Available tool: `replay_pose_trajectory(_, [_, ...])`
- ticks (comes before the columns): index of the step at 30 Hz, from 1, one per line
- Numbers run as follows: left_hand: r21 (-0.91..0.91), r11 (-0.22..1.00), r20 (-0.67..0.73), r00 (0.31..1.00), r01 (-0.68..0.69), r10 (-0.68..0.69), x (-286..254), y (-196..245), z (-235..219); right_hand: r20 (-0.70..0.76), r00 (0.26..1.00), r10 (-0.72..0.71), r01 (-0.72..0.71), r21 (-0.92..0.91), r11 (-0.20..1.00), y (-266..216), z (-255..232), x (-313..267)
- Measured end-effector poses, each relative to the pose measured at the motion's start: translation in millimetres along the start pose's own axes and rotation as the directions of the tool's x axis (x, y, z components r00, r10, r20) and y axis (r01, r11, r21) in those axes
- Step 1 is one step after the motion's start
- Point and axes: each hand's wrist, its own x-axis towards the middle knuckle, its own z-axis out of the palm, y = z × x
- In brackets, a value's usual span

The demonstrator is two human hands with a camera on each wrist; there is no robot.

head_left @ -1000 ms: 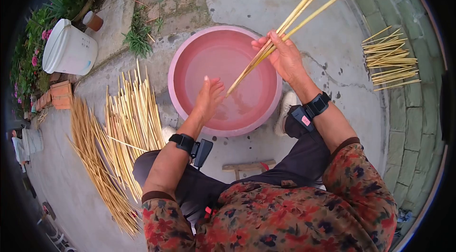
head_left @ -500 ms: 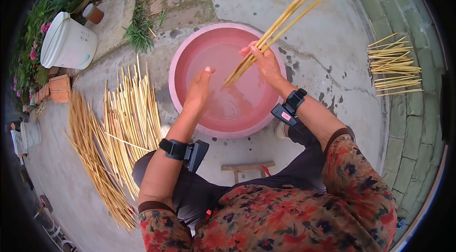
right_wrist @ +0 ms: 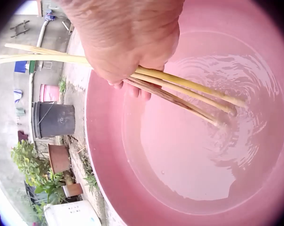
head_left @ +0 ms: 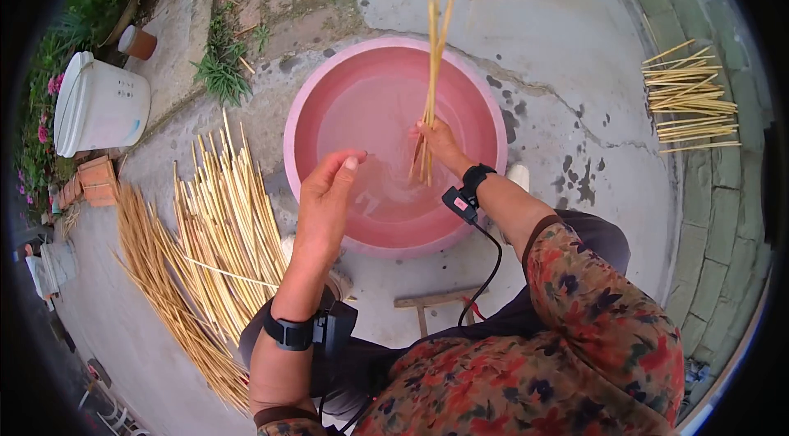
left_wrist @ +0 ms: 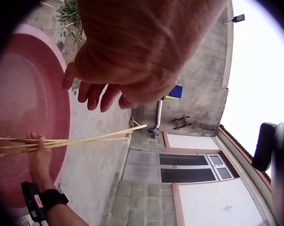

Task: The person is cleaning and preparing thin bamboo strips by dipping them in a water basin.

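A round pink basin (head_left: 293, 140) holds water, with ripples showing in the right wrist view. The right hand (head_left: 441, 143) grips a few long pale stalks (head_left: 434, 50) over the basin's right half. Their lower ends (right_wrist: 226, 109) meet the water, while the upper lengths stick out past the far rim. The left hand (head_left: 322, 202) is above the basin's near left rim, holding nothing, its fingers loosely bent. In the left wrist view the left hand (left_wrist: 132, 52) hangs apart from the stalks (left_wrist: 85, 140).
Two heaps of long stalks, one pale (head_left: 230, 230) and one browner (head_left: 168, 288), lie left of the basin. Short cut stalks (head_left: 694, 99) lie at the right by a brick strip. A white bucket (head_left: 111, 103) and plants stand upper left; a small wooden stool (head_left: 436, 299) sits near the legs.
The right hand has come lower and nearer, and the stalks have swung from slanting right to nearly upright, their ends now in the water. The left hand has shifted left and toward the body.
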Motion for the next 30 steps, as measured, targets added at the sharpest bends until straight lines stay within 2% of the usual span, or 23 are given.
replay_pose_trajectory(2, [0.020, 0.999, 0.042, 0.998, -0.039, 0.038, 3.5, -1.2, -1.2, 0.079, 0.994, -0.081, 0.084, -0.037, 0.996, -11.2, 11.8, -15.8])
replay_pose_trajectory(4, [0.078, 0.996, 0.009, 0.999, -0.039, 0.038, 0.7, -4.7, -3.0, 0.037, 0.988, -0.153, 0.150, 0.066, 0.986, -32.0, 24.1, -21.0])
replay_pose_trajectory(5, [0.082, 0.995, 0.057, 0.997, -0.064, 0.059, 0.7, -8.7, -5.0, 0.002, 0.983, -0.183, 0.183, 0.046, 0.982, -53.8, 27.6, -23.3])
replay_pose_trajectory(6, [0.129, 0.988, 0.043, 0.996, -0.088, 0.084, 2.8, -13.5, -8.2, -0.029, 0.976, -0.216, 0.217, 0.026, 0.976, -83.3, 28.8, -25.6])
replay_pose_trajectory(7, [0.175, 0.978, 0.026, 0.993, -0.116, 0.113, 4.0, -15.7, -10.0, -0.026, 0.964, -0.264, 0.263, -0.038, 0.964, -115.1, 27.0, -30.6])
replay_pose_trajectory(8, [0.179, 0.972, 0.065, 0.988, -0.150, 0.140, 3.8, -15.0, -9.6, -0.019, 0.951, -0.309, 0.306, -0.102, 0.947, -148.7, 21.5, -37.5])
replay_pose_trajectory(10, [0.387, 0.859, 0.003, 0.932, -0.334, 0.362, 0.3, -11.9, -8.0, -0.018, 0.896, -0.444, 0.407, -0.369, 0.836, -213.1, -1.6, -52.7])
replay_pose_trajectory(12, [0.410, 0.839, 0.043, 0.926, -0.358, 0.374, 3.3, -21.6, -18.6, 0.003, 0.829, -0.559, 0.448, -0.601, 0.662, -277.6, -38.2, -83.7])
replay_pose_trajectory(14, [0.295, 0.899, 0.009, 0.941, -0.325, 0.338, 11.7, -44.4, -34.8, 0.002, 0.783, -0.622, 0.437, -0.714, 0.548, -326.7, -87.4, -120.6])
replay_pose_trajectory(15, [0.210, 0.956, -0.012, 0.977, -0.204, 0.211, 3.8, -43.1, -35.0, -0.037, 0.809, -0.587, 0.394, -0.708, 0.587, -344.3, -112.9, -145.2])
replay_pose_trajectory(16, [0.222, 0.952, 0.008, 0.977, -0.212, 0.215, -9.2, -37.9, -32.5, -0.072, 0.833, -0.548, 0.352, -0.695, 0.627, -352.3, -138.3, -167.5])
replay_pose_trajectory(19, [0.256, 0.960, -0.021, 0.992, -0.113, 0.123, -35.8, -21.7, -32.9, -0.265, 0.876, -0.404, 0.135, -0.668, 0.732, -326.8, -215.2, -218.8])
replay_pose_trajectory(20, [0.276, 0.953, -0.005, 0.992, -0.121, 0.128, -39.7, -19.2, -35.9, -0.298, 0.890, -0.346, 0.078, -0.647, 0.759, -303.6, -240.3, -229.8])
replay_pose_trajectory(22, [0.249, 0.962, -0.087, 0.987, -0.110, 0.135, -49.1, -13.3, -42.5, -0.344, 0.897, -0.277, 0.014, -0.606, 0.796, -241.1, -282.9, -247.0])
replay_pose_trajectory(23, [0.282, 0.955, -0.099, 0.987, -0.095, 0.128, -51.8, -9.5, -48.1, -0.409, 0.894, -0.181, -0.079, -0.543, 0.836, -210.2, -295.8, -253.6])
replay_pose_trajectory(24, [0.313, 0.947, -0.111, 0.987, -0.077, 0.117, -53.3, -7.3, -56.6, -0.465, 0.882, -0.077, -0.174, -0.474, 0.863, -177.8, -305.8, -259.9])
replay_pose_trajectory(26, [0.338, 0.936, -0.093, 0.986, -0.097, 0.136, -56.4, -9.0, -71.4, -0.555, 0.832, -0.009, -0.329, -0.506, 0.797, -103.7, -330.8, -258.1])
replay_pose_trajectory(28, [0.359, 0.932, -0.183, 0.975, -0.054, 0.127, -68.4, 2.9, -68.3, -0.636, 0.761, -0.130, -0.367, -0.587, 0.721, -32.4, -344.1, -257.8])
replay_pose_trajectory(30, [0.421, 0.907, -0.216, 0.970, -0.012, 0.113, -73.6, 2.7, -73.3, -0.727, 0.682, 0.080, -0.570, -0.460, 0.681, -2.3, -338.4, -256.7])
